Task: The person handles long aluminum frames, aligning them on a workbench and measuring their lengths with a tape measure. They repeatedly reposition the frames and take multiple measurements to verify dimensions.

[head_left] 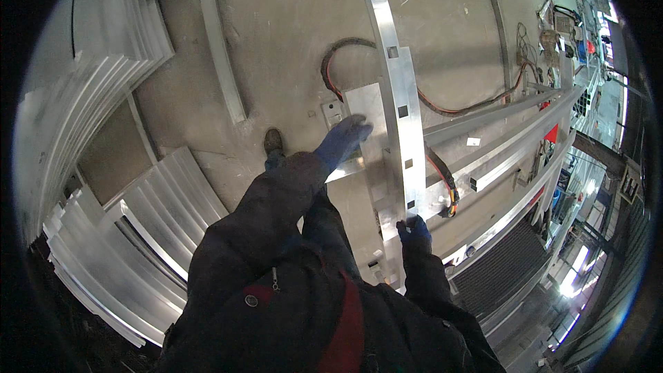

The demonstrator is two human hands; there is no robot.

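Note:
A long silvery metal channel (402,110) with square holes runs away from me near the middle. My right hand (414,230), in a blue glove, is closed round the channel's edge close to my body. Further forward and to the left, my left hand (345,141), also in a blue glove, is over a flat metal plate (366,100) beside the channel. Its fingers look loosely bent, with nothing seen in them; whether it touches the plate I cannot tell. A bundled cable (331,62) with a red wire passes behind the channel.
Stacked metal profiles (103,97) and more long profiles (138,235) lie to the left. Metal rails (504,138) of a frame extend right, with a dark grating (507,262) below them. A loose bar (222,52) lies on the concrete floor (276,27). My boot (273,141) stands left of the plate.

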